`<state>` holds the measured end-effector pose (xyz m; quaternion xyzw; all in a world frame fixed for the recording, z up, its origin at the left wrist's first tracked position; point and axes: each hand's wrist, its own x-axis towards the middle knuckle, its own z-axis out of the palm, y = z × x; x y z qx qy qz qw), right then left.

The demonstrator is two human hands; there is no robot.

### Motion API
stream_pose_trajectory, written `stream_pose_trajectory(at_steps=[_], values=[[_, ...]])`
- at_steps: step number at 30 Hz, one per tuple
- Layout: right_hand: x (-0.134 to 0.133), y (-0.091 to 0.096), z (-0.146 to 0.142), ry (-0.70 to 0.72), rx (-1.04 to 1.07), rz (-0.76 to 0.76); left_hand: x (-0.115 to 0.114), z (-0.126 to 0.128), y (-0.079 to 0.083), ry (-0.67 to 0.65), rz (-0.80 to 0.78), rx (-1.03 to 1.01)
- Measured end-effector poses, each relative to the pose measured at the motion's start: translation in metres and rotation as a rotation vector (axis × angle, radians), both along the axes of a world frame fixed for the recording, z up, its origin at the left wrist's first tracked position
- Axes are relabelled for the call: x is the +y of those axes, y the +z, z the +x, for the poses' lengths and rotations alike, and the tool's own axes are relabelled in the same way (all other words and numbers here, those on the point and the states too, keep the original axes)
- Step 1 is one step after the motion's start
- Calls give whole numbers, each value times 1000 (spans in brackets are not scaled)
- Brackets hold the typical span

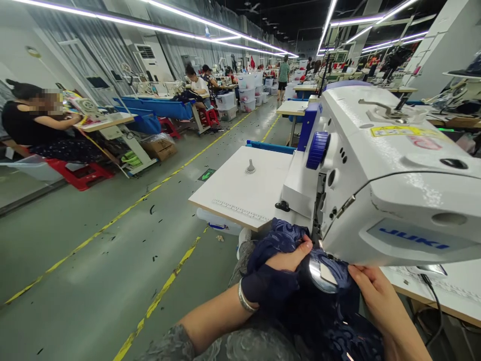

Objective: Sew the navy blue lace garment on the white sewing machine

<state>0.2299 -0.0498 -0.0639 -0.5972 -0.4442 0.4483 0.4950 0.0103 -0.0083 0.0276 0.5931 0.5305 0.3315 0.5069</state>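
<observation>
White JUKI sewing machine (394, 170) at right on white counter (240, 185). Navy lace fabric (330, 321) bunched near, under the machine head. Left hand (289, 260) closed around fabric. Right hand (370, 291) fingers touching it; grip cannot be told.

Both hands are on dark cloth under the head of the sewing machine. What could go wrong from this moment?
1. The left hand and right hand press the dark blue cloth right beside the needle area of the sewing machine; a fingertip could be caught.
2. The cloth is bunched over the left hand, so a fold might get stitched in.
3. The bracelet could snag the lacy cloth.
</observation>
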Motion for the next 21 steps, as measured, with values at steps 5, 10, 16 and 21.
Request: stream_pose_trajectory(at_steps=[5, 10, 16, 21], values=[[-1, 1, -3, -7, 37, 4, 0, -5, -5, -34, 18, -29], [-1, 6, -7, -2, 49, 1, 1, -17, -17, -17, 23, 29], [-1, 12, -12, 30, 27, -62, 5, -31, -23, 48, -216, 58], [0, 12, -17, -14, 73, 7, 5, -32, -24, 38, -165, 18]])
